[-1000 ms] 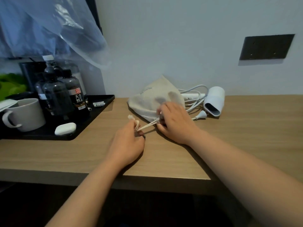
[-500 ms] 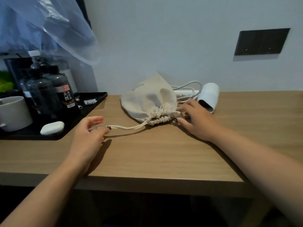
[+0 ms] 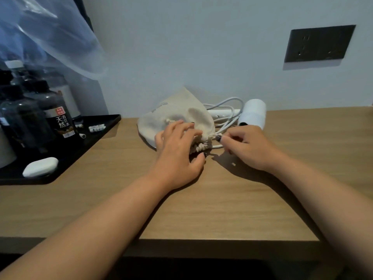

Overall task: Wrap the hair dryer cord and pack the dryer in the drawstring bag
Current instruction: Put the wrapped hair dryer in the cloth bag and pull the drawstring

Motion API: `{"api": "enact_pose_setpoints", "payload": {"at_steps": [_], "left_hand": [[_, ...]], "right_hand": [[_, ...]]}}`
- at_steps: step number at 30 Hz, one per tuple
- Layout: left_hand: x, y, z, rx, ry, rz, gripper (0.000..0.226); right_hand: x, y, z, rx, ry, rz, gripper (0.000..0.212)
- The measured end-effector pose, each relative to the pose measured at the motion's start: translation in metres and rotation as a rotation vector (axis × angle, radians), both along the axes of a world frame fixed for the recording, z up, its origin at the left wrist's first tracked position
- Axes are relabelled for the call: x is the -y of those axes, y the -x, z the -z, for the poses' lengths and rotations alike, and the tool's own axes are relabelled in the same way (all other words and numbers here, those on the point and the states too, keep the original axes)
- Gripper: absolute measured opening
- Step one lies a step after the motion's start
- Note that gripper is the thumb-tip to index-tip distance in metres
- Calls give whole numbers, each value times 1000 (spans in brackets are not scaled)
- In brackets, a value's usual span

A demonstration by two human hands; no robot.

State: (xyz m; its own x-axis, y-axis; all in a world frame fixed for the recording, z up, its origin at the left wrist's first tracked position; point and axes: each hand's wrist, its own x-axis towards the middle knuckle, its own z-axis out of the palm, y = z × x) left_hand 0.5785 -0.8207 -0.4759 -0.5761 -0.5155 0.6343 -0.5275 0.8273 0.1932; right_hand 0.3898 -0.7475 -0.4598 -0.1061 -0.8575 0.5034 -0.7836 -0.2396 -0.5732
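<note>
Pale wall (image 3: 201,47) behind, dark socket plate (image 3: 320,43) upper right, clear plastic sheeting (image 3: 46,31) hanging upper left. Wood-grain counter (image 3: 222,199) running the full width, front edge near the camera.

Cream drawstring bag (image 3: 177,116) lying at the far middle of counter, mouth cinched into a gathered neck facing near-right. White hair dryer (image 3: 253,114) just right of bag, against the wall, outside the bag. Loose white cord (image 3: 226,104) looped between bag and dryer, not wrapped.

Left hand (image 3: 177,150) resting over bag's near side, fingers loosely spread on the cloth, thumb by the gathered neck; pressing rather than gripping, as far as visible. Right hand (image 3: 250,146) just right of neck, fingertips pinching a drawstring (image 3: 217,146) end by a small dark bead.

Step judged: working the bag's mouth, early in task; neither cord wrap nor packing done. Next move likely calls for loosening the cinch: holding the cloth down and spreading the neck, not pulling the string tighter. Then cord to be gathered into coils before dryer goes in. Risk: string snagging with the loose cord lying right beside it.

Left side: black tray (image 3: 105,126) on counter, carrying dark bottles (image 3: 58,116), one with a Chinese label, and a small white case (image 3: 40,167) at tray's near edge.
</note>
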Motion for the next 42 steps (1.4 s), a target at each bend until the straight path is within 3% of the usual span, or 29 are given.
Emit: {"api": "enact_pose_setpoints", "payload": {"at_steps": [3,8,15,17,20,22,24,27,33,38,40,42], "left_hand": [[15,3,-1,-9,54,-18,44],[26,13,-7,-65,103,104,49],[38,26,-6,13,-3,243,27],[40,25,-6,-30,-12,236,27],[38,26,-7,-49,-62,250,33],[36,26,-9,-87,-64,272,30],[34,25,-9,-122,-74,294,24],[34,23,-10,-132,-79,301,21],[37,20,-13,-109,-54,294,22],[44,11,-17,12,2,256,27],[46,6,-17,47,37,239,26],[46,3,-16,80,59,240,24]], "right_hand": [[-2,-1,-6,141,-44,-38,42],[-4,-12,-16,274,-2,-135,38],[-10,-10,-27,430,76,-182,35],[-9,-12,-26,634,58,-209,31],[-6,-14,-29,1165,39,-294,23],[-4,-13,-29,1252,31,-266,24],[-2,-12,-24,1027,13,-157,24],[-2,-16,-15,357,104,45,21],[3,-15,-6,27,266,220,29],[-1,-23,-8,-540,110,410,32],[-5,-26,-10,-675,130,391,34],[-6,-29,-12,-706,16,350,34]]}}
